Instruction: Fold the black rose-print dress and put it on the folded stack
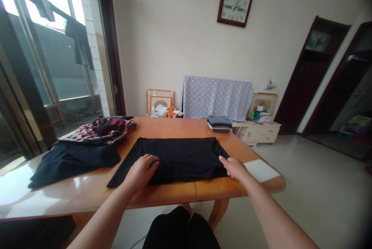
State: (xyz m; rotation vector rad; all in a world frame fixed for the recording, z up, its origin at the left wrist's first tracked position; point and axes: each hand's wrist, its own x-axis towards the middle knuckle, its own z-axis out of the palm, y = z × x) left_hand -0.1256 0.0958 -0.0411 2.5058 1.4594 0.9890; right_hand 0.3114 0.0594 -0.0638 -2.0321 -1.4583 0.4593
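A black garment (183, 158) lies spread in a folded, roughly rectangular shape on the wooden table (171, 127), with a few wrinkles at its left and right ends. My left hand (143, 169) rests on the left part of the cloth, fingers slightly bent and thumb apart from them. At the garment's right end, my right hand (235, 167) is closed, thumb and fingers pinching the edge of the black cloth. The fingertips under the cloth are hidden. Which kind of garment it is I cannot tell.
Rumpled clothes (95, 133), dark and patterned, are heaped on the table's left. A folded stack (220, 124) stands at its far right edge. A white sheet (261, 170) lies at the right corner. Beyond are a polka-dot cloth (217, 98) and a white cabinet (257, 133).
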